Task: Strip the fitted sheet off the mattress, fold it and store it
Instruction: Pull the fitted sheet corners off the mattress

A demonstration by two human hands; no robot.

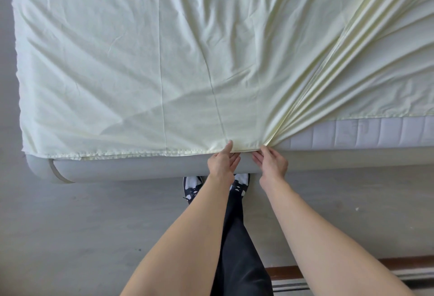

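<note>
A pale yellow fitted sheet [141, 60] covers most of the mattress. Its near edge lies along the bed's front side, and bunched folds fan up to the right from one gathered spot. At the right the sheet is pulled back and the white quilted mattress [364, 131] shows bare. My left hand [223, 164] pinches the sheet's elastic hem at the front edge, thumb on top. My right hand [270, 163] pinches the gathered hem just to the right, where the folds meet.
The grey padded bed frame [129, 168] runs along the front, with a rounded corner at the left. I stand on a grey floor [82, 225] close to the frame, in black-and-white shoes. A wooden edge and striped rug sit at the bottom right.
</note>
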